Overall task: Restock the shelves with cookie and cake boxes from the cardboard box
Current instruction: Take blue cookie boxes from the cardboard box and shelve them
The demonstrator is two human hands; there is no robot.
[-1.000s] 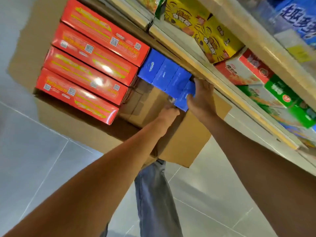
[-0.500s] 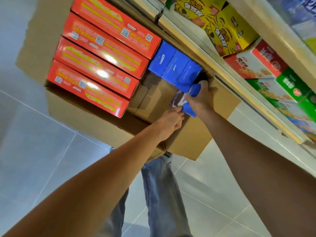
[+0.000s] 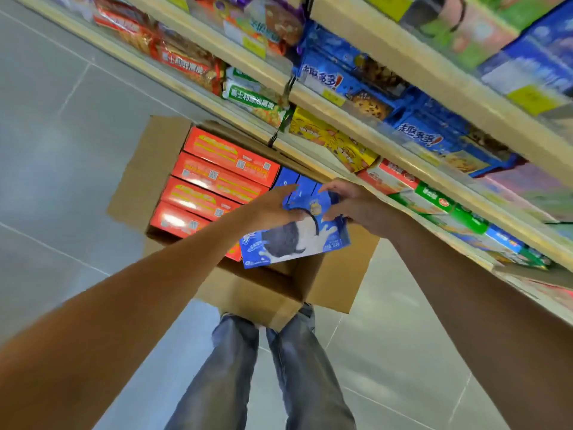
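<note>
Grey floor tiles spread under my jeans, and the open cardboard box sits at my feet against the shelves on the right. My left hand and right hand both grip a blue cookie box picturing a dark sandwich cookie in splashing milk, just above the cardboard box. Red boxes fill its left side. Blue packs on a shelf read "趣多多!".

both hands lifted blue cookie box out.
</note>
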